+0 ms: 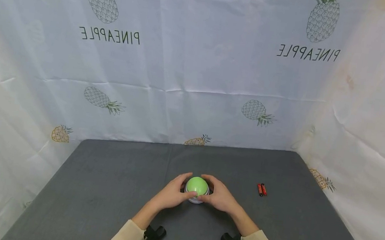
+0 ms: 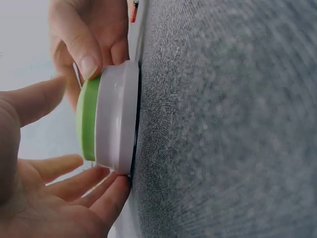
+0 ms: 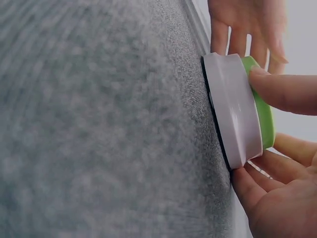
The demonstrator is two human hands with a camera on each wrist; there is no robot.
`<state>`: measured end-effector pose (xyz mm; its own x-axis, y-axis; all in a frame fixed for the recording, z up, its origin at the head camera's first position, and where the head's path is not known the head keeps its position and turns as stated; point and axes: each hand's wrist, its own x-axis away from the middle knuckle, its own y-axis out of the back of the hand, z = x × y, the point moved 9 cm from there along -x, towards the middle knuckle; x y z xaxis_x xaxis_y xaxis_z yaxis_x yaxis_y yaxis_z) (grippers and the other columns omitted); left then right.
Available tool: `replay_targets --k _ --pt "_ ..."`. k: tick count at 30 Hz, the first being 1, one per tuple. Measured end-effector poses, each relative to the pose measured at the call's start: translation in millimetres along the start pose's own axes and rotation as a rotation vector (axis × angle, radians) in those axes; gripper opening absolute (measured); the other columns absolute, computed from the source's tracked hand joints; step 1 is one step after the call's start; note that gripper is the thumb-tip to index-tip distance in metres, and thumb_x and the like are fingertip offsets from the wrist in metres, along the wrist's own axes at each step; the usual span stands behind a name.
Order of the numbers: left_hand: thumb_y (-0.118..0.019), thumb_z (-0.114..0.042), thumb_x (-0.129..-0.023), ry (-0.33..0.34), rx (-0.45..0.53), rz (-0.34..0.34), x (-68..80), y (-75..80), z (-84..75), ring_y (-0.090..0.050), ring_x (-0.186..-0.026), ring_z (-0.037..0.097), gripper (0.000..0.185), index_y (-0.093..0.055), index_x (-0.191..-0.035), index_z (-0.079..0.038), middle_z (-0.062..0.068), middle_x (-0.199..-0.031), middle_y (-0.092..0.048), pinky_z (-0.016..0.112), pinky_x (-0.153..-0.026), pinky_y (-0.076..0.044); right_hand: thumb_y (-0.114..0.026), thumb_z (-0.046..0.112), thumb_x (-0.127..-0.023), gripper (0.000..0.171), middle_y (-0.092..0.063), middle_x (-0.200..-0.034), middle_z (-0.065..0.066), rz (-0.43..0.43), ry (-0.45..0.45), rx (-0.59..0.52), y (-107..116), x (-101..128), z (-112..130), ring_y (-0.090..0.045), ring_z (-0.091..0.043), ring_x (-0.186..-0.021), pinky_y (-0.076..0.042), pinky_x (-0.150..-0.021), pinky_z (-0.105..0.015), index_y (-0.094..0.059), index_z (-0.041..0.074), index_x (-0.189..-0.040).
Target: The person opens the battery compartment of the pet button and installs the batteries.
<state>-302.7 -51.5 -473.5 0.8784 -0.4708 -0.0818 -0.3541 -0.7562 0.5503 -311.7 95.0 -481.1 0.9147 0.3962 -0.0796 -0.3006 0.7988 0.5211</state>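
Two hands touching white casing, green dome inset

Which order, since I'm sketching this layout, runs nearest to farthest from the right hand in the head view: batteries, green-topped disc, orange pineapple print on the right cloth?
1. Green-topped disc: touching the right hand, on its left.
2. Batteries: on the table, to the hand's right.
3. Orange pineapple print: farther right, on the right cloth.
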Motion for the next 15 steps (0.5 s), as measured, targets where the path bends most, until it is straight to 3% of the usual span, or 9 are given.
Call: replay_targets --k 15 --pt "-0.071 -0.028 -0.098 0.032 0.03 -0.006 -0.4 6.1 3.0 -0.056 -0.128 0.038 0.065 -0.045 -0.148 0.003 0.022 -0.145 -0.05 0.049 -0.099 -0.049 -0.083 0.023 -0.086 0.068 -0.055 -0.141 -0.019 -0.011 -0.019 -0.105 4.0 -3.2 -2.1 -0.056 -0.039 -0.126 -0.047 -0.099 -0.054 -0.053 0.0 -0.143"
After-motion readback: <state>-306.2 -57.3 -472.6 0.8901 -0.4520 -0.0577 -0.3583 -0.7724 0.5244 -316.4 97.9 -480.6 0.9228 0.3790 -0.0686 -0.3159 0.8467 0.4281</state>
